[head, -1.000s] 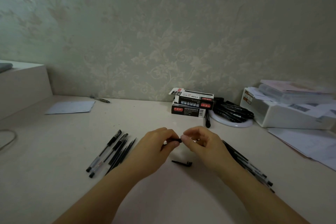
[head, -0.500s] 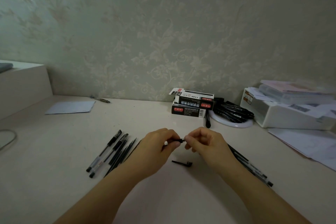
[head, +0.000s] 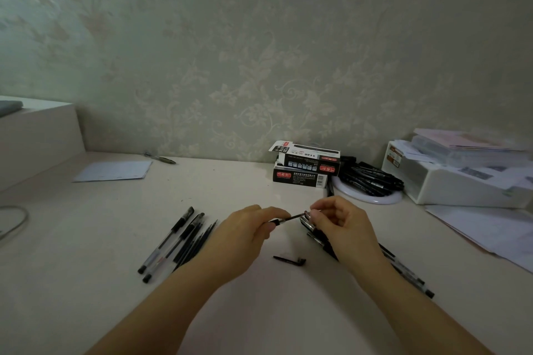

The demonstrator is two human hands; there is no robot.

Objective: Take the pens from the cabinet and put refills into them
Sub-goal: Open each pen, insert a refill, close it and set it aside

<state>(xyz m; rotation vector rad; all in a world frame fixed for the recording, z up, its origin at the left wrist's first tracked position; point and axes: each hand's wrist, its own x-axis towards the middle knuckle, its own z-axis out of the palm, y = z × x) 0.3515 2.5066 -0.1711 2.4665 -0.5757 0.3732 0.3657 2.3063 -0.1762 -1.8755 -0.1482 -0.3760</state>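
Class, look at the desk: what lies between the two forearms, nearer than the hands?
In the head view, a small black pen cap with a clip lies alone on the pale desk there.

On the bench (head: 86,282) we find a row of pens (head: 173,239) lying to the left of our left hand (head: 245,236). A pen cap (head: 290,260) lies between our forearms, before both hands. More pens (head: 409,274) lie under and right of our right hand (head: 343,225). Behind the hands two refill boxes (head: 305,166) are stacked against the wall, a plate of pens (head: 369,181) just right of them, then a storage box (head: 461,181). A sheet of paper (head: 114,170) lies far left at the back.
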